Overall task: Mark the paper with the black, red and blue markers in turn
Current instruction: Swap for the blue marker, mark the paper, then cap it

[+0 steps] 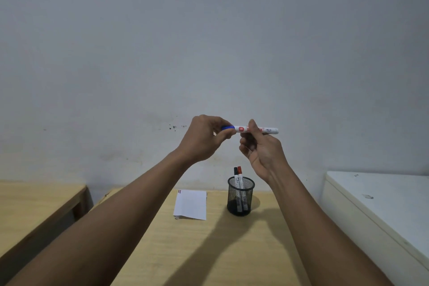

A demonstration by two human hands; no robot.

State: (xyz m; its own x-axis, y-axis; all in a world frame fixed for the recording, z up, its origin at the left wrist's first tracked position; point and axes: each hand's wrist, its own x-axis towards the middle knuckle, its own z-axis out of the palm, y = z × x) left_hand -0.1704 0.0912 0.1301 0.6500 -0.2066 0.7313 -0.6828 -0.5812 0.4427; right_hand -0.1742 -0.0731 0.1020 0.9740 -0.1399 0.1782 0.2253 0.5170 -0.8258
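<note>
Both hands are raised in front of the wall, holding the blue marker level between them. My left hand pinches its blue cap at the left end. My right hand grips the white barrel near its middle. Whether the cap is on or slightly off, I cannot tell. The white paper lies on the wooden table below, with small coloured marks at its far left corner. The black marker and the red marker stand capped in a black mesh cup to the right of the paper.
A second wooden table stands to the left, across a gap. A white cabinet top sits at the right. A plain grey wall fills the upper view behind the hands.
</note>
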